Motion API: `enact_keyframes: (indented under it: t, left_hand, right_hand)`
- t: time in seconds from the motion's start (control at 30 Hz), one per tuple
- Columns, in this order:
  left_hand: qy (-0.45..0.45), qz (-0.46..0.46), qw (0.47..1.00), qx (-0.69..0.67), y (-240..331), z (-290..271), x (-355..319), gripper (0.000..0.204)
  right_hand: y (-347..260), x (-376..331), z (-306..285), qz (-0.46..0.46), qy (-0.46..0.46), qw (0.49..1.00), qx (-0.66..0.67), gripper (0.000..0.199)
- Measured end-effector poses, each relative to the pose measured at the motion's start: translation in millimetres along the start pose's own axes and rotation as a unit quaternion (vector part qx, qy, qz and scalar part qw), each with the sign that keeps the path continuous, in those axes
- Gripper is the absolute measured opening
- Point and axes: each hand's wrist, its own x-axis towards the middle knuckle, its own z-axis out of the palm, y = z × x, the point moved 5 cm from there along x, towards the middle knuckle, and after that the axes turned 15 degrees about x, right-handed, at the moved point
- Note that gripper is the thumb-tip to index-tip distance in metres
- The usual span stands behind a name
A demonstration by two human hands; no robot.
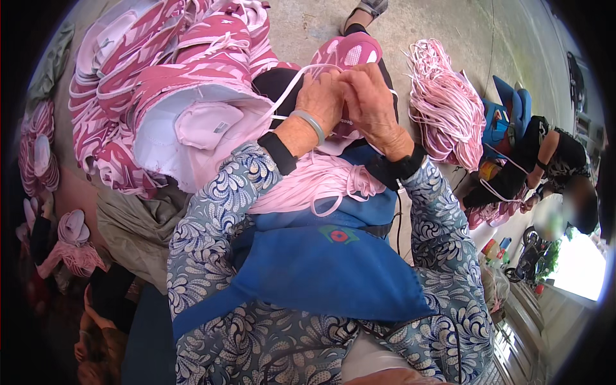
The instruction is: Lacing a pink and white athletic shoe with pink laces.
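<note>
A pink shoe upper (350,52) sits over my lap, toe pointing away from me. My left hand (321,99) is closed at its left side, with the fingertips partly hidden. Against it, my right hand (371,102) pinches at a pale pink shoelace (290,90). That lace arcs over the left hand and trails down to the left. Below the hands, a bundle of pink laces (314,186) lies across my blue apron (314,269). Beside my left forearm stands a heap of pink uppers (212,38), the nearest one showing its pale lining.
A thick hank of pink laces (446,102) hangs at the right. Beyond it, a person in dark clothes (545,154) sits near a blue chair (510,112). Grey-green cloth (144,221) lies at the left, with other people and more uppers. A foot (371,9) shows at the top.
</note>
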Motion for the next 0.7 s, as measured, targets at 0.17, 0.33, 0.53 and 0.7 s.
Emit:
enact_keyframes:
  t: [0.17,0.33,0.53,0.7]
  left_hand:
    - [0.065,-0.085,0.974,-0.201,-20,-5,-5,0.029]
    - [0.062,-0.061,0.976,-0.200,-21,0,1,0.030]
    - [0.055,-0.063,0.959,-0.272,-25,0,3,0.023]
    - [0.048,-0.074,0.954,-0.288,-26,-3,2,0.019]
  right_hand:
    - [-17,-29,18,0.438,-0.153,0.778,0.423,0.014]
    - [31,-33,-3,0.365,0.002,0.931,0.011,0.014]
    - [40,-25,10,0.218,-0.022,0.965,-0.147,0.019]
    - [44,-18,26,0.192,-0.059,0.956,-0.212,0.018]
